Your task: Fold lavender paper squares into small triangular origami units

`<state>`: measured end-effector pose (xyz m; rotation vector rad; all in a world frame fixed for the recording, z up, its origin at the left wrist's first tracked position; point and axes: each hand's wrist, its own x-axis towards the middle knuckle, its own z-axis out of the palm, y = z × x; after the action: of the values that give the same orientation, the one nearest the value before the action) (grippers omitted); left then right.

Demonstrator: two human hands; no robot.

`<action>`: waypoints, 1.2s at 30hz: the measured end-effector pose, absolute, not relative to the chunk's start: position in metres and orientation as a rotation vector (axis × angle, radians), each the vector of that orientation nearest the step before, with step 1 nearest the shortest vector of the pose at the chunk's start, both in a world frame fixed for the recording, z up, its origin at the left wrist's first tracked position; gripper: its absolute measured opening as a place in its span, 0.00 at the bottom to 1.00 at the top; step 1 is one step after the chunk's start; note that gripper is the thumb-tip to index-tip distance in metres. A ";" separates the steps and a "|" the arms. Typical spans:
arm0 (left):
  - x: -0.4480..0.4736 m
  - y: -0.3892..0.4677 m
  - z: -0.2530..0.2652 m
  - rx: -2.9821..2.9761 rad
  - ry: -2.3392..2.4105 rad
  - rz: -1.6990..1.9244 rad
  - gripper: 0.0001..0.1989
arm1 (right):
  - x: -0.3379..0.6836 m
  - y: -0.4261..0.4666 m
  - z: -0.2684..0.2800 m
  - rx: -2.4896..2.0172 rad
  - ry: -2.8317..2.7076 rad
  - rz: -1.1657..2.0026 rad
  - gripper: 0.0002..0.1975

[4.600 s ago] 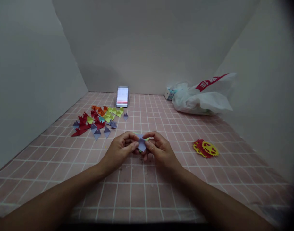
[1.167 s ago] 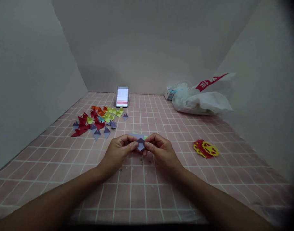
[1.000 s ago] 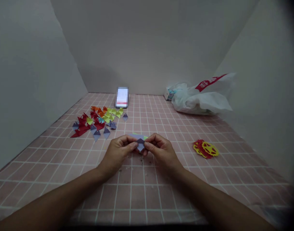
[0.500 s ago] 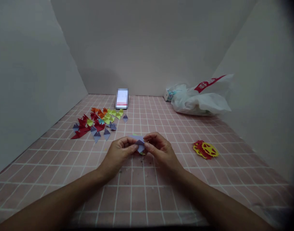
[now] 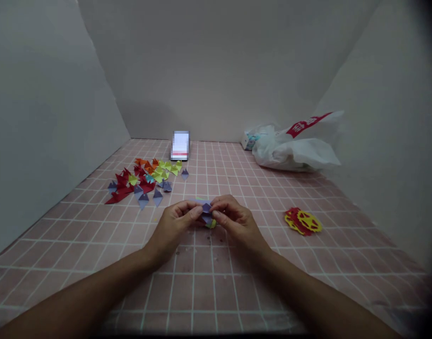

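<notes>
Between my hands is a small purple piece of folded paper, pinched at both sides. My left hand grips its left side with thumb and forefinger. On the right side, the thumb and fingers of my right hand press on the paper. Behind and below it a bit of yellow-green paper shows, mostly hidden by the purple piece and my fingers. Off to the left lies a spread group of small folded paper figures in red, orange, yellow, purple and blue.
A lit phone or tablet with a blurred screen stands at the back. A white plastic bag and a patterned box sit at the back right. Red and yellow gear-shaped cutouts lie on the pink checked tablecloth.
The purple paper's folded flap looks smaller and narrower between my fingertips, which have shifted slightly on it. My right fingers have closed in closer. The view has shifted slightly.
</notes>
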<state>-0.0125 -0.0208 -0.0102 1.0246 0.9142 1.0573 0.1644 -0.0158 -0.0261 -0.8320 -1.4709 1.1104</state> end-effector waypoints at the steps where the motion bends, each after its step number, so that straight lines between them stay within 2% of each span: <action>1: -0.013 -0.021 -0.011 1.022 0.913 1.061 0.12 | 0.165 -0.016 -0.026 -0.832 -1.476 1.107 0.03; 6: -0.014 -0.019 -0.013 1.049 0.934 1.075 0.10 | 0.166 -0.018 -0.023 -0.882 -1.410 1.140 0.03; 14: -0.016 -0.023 -0.005 1.299 0.981 1.051 0.07 | 0.164 -0.018 -0.025 -0.910 -1.198 1.368 0.07; 25: -0.017 -0.023 -0.007 1.326 1.020 1.054 0.07 | 0.165 -0.018 -0.020 -0.868 -1.323 1.313 0.05; 36: -0.014 -0.020 -0.012 1.019 0.914 1.107 0.07 | 0.167 -0.016 -0.023 -0.771 -1.535 1.150 0.04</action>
<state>-0.0137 -0.0204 -0.0123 1.0192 0.9139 1.1071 0.1674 -0.0162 -0.0235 -0.7707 -1.5351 1.1500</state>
